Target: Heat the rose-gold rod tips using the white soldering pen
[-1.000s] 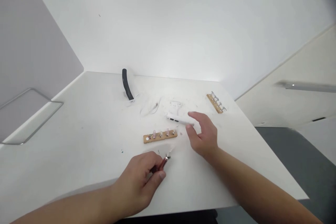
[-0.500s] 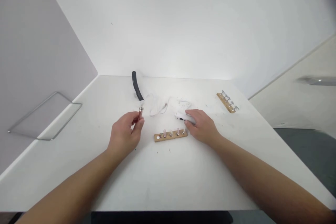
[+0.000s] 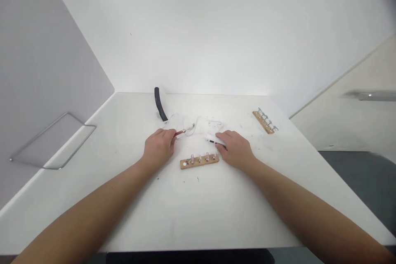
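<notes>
My left hand (image 3: 159, 147) is closed around a slim reddish piece with a round silver end (image 3: 180, 133), which points right over the table. My right hand (image 3: 235, 148) is wrapped round a white handheld device with a small black window (image 3: 211, 138), lying low by the table. Below and between the hands is a small wooden strip (image 3: 199, 162). Several clear pinkish pieces on silver bases (image 3: 199, 159) stand along it, and a white round spot (image 3: 185, 164) shows at its left end. The exact kind of the reddish piece is too small to tell.
A black curved bar (image 3: 159, 105) stands at the back left, with a thin pale cord (image 3: 192, 128) beside it. At the right lies another wooden strip (image 3: 262, 123) with several silver pieces. Dark specks dot the white table (image 3: 198, 214). A bent metal rod (image 3: 55, 121) juts at the left edge.
My left hand has moved right and turned, so the reddish piece has tipped from upright to pointing right. My right hand keeps its hold on the white device, nearly in place.
</notes>
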Action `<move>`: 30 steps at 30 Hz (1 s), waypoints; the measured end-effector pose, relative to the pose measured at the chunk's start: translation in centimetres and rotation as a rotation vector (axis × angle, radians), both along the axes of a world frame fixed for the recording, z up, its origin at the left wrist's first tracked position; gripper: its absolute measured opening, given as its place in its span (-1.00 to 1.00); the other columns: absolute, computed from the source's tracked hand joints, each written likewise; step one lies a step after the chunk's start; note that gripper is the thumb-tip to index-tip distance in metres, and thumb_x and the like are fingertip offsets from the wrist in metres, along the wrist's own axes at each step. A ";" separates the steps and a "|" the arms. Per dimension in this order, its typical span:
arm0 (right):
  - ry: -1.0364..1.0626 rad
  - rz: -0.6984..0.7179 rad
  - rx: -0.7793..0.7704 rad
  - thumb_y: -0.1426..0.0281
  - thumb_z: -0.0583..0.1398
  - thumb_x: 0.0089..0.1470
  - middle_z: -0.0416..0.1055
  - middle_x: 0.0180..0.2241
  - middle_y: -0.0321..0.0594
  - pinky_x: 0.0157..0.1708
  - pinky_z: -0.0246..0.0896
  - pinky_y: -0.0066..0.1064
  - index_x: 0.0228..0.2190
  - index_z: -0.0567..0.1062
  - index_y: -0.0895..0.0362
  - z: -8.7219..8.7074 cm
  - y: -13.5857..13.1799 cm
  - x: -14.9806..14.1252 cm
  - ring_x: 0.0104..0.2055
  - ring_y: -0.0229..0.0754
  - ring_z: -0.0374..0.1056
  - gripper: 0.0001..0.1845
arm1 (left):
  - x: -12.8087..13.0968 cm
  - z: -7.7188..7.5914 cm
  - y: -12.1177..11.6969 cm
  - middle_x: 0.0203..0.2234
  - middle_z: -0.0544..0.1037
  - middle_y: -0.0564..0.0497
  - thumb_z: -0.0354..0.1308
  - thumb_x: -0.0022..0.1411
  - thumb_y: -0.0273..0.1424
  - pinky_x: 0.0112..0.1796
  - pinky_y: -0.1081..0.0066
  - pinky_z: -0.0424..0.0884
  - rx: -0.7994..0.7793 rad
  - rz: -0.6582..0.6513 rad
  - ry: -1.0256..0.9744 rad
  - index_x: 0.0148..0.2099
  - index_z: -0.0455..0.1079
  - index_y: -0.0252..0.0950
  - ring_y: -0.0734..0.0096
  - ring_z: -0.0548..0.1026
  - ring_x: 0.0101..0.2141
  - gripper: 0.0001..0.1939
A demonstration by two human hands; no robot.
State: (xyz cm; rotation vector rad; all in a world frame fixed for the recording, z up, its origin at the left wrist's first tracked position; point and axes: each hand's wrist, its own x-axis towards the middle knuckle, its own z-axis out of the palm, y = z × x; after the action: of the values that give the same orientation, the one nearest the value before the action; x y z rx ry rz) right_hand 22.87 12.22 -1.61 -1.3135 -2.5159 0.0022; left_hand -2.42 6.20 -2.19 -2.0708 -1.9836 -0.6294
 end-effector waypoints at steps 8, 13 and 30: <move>0.231 0.011 -0.002 0.35 0.00 0.11 0.37 -0.22 -0.14 -0.32 0.25 -0.30 -0.07 0.32 0.13 -0.2 0.1 0.2 -0.25 -0.10 0.34 -0.67 | 0.1 -0.3 0.0 -0.45 0.48 0.02 -0.12 0.23 -0.45 -0.46 0.43 0.20 -0.027 -0.032 0.022 -0.29 0.31 -0.27 0.38 0.40 -0.39 -0.83; 0.393 0.036 -0.065 0.35 0.05 0.06 0.41 -0.28 -0.15 -0.25 0.28 -0.28 -0.15 0.39 0.17 -0.2 0.2 0.3 -0.24 -0.09 0.35 -0.69 | 0.3 -0.3 0.2 -0.45 0.47 0.01 -0.13 0.23 -0.47 -0.46 0.44 0.20 -0.060 -0.057 0.010 -0.29 0.29 -0.27 0.40 0.39 -0.41 -0.83; 0.477 0.107 -0.194 0.52 0.05 -0.06 0.45 -0.17 -0.21 -0.15 0.30 -0.33 -0.16 0.43 0.14 -0.1 0.6 0.6 -0.15 -0.10 0.38 -0.62 | 0.4 -0.4 0.9 -0.38 0.46 -0.02 -0.14 0.22 -0.51 -0.40 0.45 0.29 -0.048 -0.117 -0.049 -0.24 0.26 -0.28 0.40 0.41 -0.37 -0.83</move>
State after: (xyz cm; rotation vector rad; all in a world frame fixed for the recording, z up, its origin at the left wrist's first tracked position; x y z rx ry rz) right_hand 23.45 12.86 -1.74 -1.0834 -2.2057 0.5309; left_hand -2.03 7.05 -2.55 -2.2340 -1.9319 -0.6664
